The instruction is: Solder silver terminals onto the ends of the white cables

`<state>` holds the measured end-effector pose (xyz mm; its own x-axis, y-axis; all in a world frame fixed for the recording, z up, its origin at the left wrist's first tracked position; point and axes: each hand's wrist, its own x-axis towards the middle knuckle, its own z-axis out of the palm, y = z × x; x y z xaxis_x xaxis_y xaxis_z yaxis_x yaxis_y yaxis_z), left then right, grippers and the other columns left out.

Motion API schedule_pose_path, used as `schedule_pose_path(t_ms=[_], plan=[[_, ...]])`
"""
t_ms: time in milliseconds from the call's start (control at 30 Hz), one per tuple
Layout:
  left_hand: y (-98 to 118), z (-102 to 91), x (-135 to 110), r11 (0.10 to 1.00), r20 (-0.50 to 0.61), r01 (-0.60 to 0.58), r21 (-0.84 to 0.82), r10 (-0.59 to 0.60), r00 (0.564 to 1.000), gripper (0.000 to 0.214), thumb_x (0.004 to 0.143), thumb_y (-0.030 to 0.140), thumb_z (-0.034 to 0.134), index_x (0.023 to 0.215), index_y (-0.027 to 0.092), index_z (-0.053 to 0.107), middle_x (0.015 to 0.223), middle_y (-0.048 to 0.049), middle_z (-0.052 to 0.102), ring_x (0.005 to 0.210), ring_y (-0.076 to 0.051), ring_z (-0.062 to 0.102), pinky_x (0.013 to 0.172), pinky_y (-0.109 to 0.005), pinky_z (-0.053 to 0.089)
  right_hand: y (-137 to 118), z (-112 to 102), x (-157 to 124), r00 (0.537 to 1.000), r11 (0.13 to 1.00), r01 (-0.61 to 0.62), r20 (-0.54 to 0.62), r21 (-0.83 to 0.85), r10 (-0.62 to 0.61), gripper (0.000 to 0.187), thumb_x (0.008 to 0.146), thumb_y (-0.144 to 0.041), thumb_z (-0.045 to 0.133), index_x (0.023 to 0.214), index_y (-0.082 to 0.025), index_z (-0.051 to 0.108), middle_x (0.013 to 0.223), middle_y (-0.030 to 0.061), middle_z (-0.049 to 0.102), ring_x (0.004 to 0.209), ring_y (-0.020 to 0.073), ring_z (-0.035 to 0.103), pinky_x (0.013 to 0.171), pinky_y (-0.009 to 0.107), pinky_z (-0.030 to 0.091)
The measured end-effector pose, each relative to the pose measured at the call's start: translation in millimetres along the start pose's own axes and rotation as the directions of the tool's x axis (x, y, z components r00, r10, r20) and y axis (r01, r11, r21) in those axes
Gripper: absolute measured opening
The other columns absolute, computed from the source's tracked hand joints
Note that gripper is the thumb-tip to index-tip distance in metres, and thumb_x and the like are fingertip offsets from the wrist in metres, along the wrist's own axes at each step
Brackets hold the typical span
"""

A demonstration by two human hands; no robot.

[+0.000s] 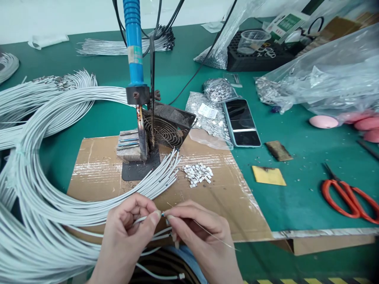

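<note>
My left hand [130,232] pinches the end of a thin white cable [143,218] between thumb and forefinger. My right hand [197,232] is closed in a pinch right against that cable tip, holding a small part too tiny to name, with a thin wire [213,234] running out past its fingers. Both hands hover over the front edge of a cardboard sheet [97,169]. A small pile of metal pieces [197,174] lies on the cardboard just beyond them. A blue-handled soldering iron [134,47] stands clamped upright behind, beside a black fan [166,128].
Large bundles of white cables [44,157] curve across the left side. A phone [241,122], bags of metal parts [322,79], yellow and brown sponges [269,175], and red scissors [346,197] lie on the green table to the right. A black tray [257,59] sits at the back.
</note>
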<state>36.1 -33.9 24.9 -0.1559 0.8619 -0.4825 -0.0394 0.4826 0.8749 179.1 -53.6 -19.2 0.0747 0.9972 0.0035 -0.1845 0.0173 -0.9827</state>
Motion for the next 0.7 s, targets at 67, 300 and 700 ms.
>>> schedule_pose_path(t_ms=[67, 300, 700], plan=[[0.4, 0.5, -0.1, 1.0, 0.0, -0.002, 0.004, 0.002, 1.0, 0.015, 0.064, 0.023, 0.083, 0.061, 0.018, 0.069, 0.053, 0.0049, 0.056, 0.053, -0.009, 0.048, 0.05, -0.016, 0.037, 0.6, 0.0, -1.0, 1.0, 1.0, -0.017, 0.013, 0.012, 0.017, 0.02, 0.089, -0.013, 0.076, 0.09, -0.029, 0.087, 0.074, 0.0017, 0.075, 0.051, 0.0099, 0.062, 0.045, 0.018, 0.052], [0.7, 1.0, 1.3, 1.0, -0.003, -0.011, 0.028, 0.011, 1.0, 0.015, 0.063, 0.022, 0.082, 0.06, 0.018, 0.068, 0.053, 0.005, 0.056, 0.052, -0.008, 0.048, 0.05, -0.016, 0.035, 1.6, -3.4, -4.3, 0.968, 0.933, 0.251, 0.048, -0.259, -0.247, 0.031, 0.089, -0.002, 0.072, 0.103, -0.027, 0.084, 0.082, 0.0015, 0.078, 0.063, 0.0127, 0.069, 0.062, 0.023, 0.06], [-1.9, -1.0, -0.8, 1.0, 0.032, 0.015, -0.01, -0.015, 0.999, 0.015, 0.062, 0.018, 0.085, 0.062, 0.017, 0.07, 0.056, 0.0046, 0.058, 0.053, -0.007, 0.044, 0.049, -0.012, 0.039, -0.2, -4.3, -5.5, 0.969, 0.964, 0.084, -0.204, -0.253, -0.138, 0.014, 0.089, -0.014, 0.076, 0.09, -0.027, 0.082, 0.071, -0.0017, 0.072, 0.053, 0.0105, 0.063, 0.051, 0.019, 0.054]])
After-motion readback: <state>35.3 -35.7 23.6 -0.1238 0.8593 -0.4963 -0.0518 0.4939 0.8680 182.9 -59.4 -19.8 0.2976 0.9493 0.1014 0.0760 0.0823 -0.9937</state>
